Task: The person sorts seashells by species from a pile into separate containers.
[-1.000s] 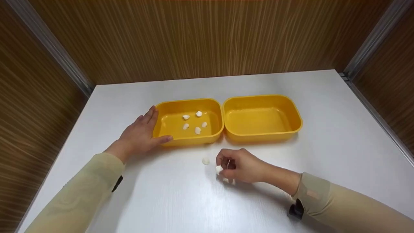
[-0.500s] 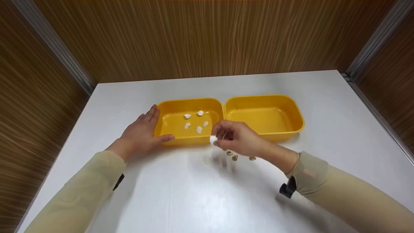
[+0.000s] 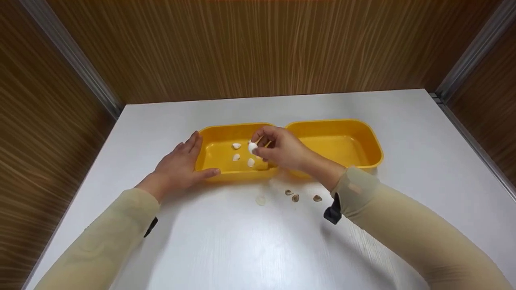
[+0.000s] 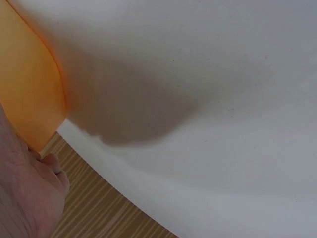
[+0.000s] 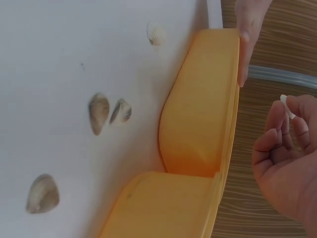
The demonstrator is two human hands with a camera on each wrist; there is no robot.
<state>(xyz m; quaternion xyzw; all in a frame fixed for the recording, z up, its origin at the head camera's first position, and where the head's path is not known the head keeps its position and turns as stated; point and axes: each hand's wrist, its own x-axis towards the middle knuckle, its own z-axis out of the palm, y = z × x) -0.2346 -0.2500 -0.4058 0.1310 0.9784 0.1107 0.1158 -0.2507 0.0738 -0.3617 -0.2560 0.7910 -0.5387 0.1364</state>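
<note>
Between thumb and fingertips, my right hand [image 3: 284, 149] pinches a small white seashell [image 3: 252, 148] above the left yellow bin [image 3: 238, 177]. The right wrist view shows that white shell [image 5: 287, 104] edge-on at the fingertips. Several other white shells [image 3: 236, 157] lie spread on this bin's floor; the right hand partly covers some. My left hand [image 3: 175, 165] rests against the bin's left end, fingers straight along the side and thumb on the front rim. In the left wrist view, the left hand [image 4: 37, 193] shows beside the bin's wall [image 4: 32, 74].
A second yellow bin [image 3: 338, 149], with no shells visible inside, stands right beside the first. In front of the bins lie three brownish shells [image 3: 295, 197] and one pale shell [image 3: 261, 200] on the white table [image 3: 225, 241]. Wood-grain panels [image 3: 258, 48] enclose the back and sides.
My right hand has lifted the white shell off the table and carried it up and left over the left bin, uncovering the brownish shells. My left hand has stayed at the bin.
</note>
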